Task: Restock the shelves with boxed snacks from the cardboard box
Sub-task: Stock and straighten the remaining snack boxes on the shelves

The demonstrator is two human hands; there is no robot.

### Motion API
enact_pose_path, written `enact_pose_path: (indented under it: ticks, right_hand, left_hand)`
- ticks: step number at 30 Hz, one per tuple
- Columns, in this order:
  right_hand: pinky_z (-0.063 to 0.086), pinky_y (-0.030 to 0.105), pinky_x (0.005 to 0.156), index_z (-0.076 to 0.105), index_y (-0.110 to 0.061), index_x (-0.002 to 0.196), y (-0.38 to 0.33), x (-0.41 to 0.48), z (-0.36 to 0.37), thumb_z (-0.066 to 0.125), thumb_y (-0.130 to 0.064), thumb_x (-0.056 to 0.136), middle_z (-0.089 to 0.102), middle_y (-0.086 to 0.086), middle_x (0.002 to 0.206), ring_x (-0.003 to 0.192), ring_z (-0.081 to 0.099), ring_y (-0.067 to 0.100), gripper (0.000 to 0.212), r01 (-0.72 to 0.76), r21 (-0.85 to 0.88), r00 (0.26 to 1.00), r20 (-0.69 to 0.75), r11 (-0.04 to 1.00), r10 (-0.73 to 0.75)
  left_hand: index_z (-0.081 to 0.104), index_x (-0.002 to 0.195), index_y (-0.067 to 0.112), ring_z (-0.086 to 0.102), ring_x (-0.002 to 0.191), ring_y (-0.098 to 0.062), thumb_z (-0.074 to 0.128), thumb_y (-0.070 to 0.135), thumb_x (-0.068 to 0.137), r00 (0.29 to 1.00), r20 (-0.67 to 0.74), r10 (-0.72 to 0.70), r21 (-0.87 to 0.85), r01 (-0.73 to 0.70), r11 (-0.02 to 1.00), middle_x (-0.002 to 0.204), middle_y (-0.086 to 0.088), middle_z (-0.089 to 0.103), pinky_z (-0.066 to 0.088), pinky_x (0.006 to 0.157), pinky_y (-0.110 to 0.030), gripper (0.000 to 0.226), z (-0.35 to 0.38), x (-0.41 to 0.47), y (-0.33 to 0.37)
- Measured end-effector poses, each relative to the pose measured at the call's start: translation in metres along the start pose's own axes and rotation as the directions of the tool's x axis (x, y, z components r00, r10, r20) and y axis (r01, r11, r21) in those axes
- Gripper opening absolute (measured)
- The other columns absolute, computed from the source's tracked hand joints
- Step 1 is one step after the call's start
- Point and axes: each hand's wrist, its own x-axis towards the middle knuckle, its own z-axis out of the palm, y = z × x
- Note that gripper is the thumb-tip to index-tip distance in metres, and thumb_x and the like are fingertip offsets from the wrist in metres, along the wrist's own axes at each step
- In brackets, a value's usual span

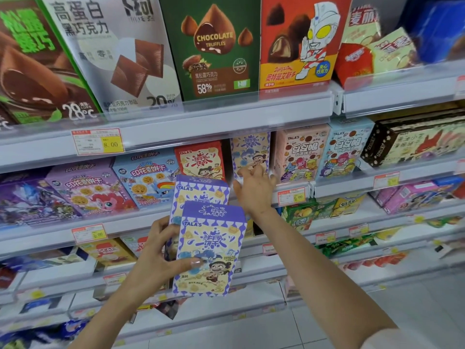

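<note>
I am holding two boxes in my left hand (161, 250), the front box (211, 250) lying before and below the rear box (198, 195). My right hand (254, 190) is reaching above and right of them, its fingertips resting at the lower front of a shelved box (250, 149). That box is standing between a left neighbour (201, 158) and a right neighbour (299, 152), with a price tag (292, 195) sitting just right of that hand.

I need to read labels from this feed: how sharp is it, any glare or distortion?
Head view: the purple boxes in the left hand read sharply; the blue packs top right are smeared; the clear shelf strip shows mild glare; shelf lines bow from the wide lens.
</note>
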Motion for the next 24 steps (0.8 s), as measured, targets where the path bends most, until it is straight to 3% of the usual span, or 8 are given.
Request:
enact_pose_path:
  ticks: [9,19,22,24]
  right_hand:
    - [0.032,0.048,0.099,0.047,-0.020,0.132,-0.002,0.034,0.004,0.047,-0.041,0.092,0.047,0.016,0.130,0.112,0.052,0.031,0.045,-0.051,-0.162,0.991,0.114,0.986,0.070]
    - [0.031,0.045,0.101,0.052,-0.015,0.125,0.003,0.051,0.010,0.050,-0.035,0.090,0.043,0.019,0.132,0.119,0.046,0.036,0.041,-0.057,-0.153,0.986,0.148,0.987,0.080]
    - [0.034,0.043,0.103,0.052,-0.013,0.126,0.001,0.045,0.004,0.050,-0.027,0.091,0.042,0.019,0.132,0.114,0.050,0.035,0.038,-0.052,-0.054,0.988,0.143,0.997,0.059]
    - [0.041,0.040,0.098,0.055,-0.011,0.124,0.003,0.033,-0.009,0.050,-0.015,0.090,0.047,0.016,0.130,0.112,0.053,0.033,0.034,-0.012,0.168,0.997,0.079,0.986,-0.002]
  left_hand:
    - [0.063,0.091,0.053,0.048,0.109,0.006,0.074,0.078,0.036,1.000,-0.012,0.010,0.022,-0.009,1.000,0.116,0.024,0.042,0.047,0.073,-0.007,0.061,-0.005,-0.002,0.001]
    - [0.062,0.095,0.052,0.050,0.109,0.003,0.073,0.078,0.038,0.999,-0.043,-0.014,0.069,0.017,0.997,0.116,0.030,0.042,0.052,0.079,-0.023,0.063,-0.012,-0.011,-0.007]
    - [0.062,0.095,0.051,0.050,0.111,0.002,0.074,0.078,0.038,0.999,-0.035,-0.023,0.052,0.025,0.998,0.116,0.028,0.042,0.052,0.079,-0.022,0.064,-0.009,-0.010,-0.006]
    - [0.062,0.095,0.051,0.050,0.111,0.003,0.073,0.078,0.038,1.000,-0.023,-0.012,0.044,0.013,0.999,0.115,0.027,0.043,0.050,0.078,-0.016,0.064,-0.004,-0.007,-0.003]
